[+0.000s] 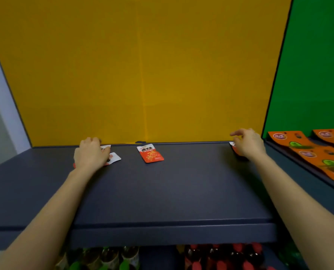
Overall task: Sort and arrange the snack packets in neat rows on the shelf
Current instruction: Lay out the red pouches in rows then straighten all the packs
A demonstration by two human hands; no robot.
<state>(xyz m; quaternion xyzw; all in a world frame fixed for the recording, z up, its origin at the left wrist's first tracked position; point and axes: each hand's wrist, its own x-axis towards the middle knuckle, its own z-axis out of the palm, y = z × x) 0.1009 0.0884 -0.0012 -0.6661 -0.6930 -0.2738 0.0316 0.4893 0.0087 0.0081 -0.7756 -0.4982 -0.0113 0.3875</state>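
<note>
From the head camera I saw two bare arms reaching to the back of a dark blue-grey shelf (181,191), which stood against a yellow back panel (142,75).

The left hand (91,153) lay knuckles up on two overlapping white-cornered packets (115,157) at the back left. I could not tell whether its fingers gripped them or only pressed on them.

A single red packet (151,154) lay flat near the back middle, slightly askew and apart from both hands.

The right hand (248,143) was relaxed at the back right corner, its fingers loosely bent and holding nothing. It hung just over a corner packet (234,148) that was mostly hidden beneath it.

To the right, before a green panel (308,75), orange packets (306,152) lay on a neighbouring shelf. Bottles (220,256) stood blurred below.
</note>
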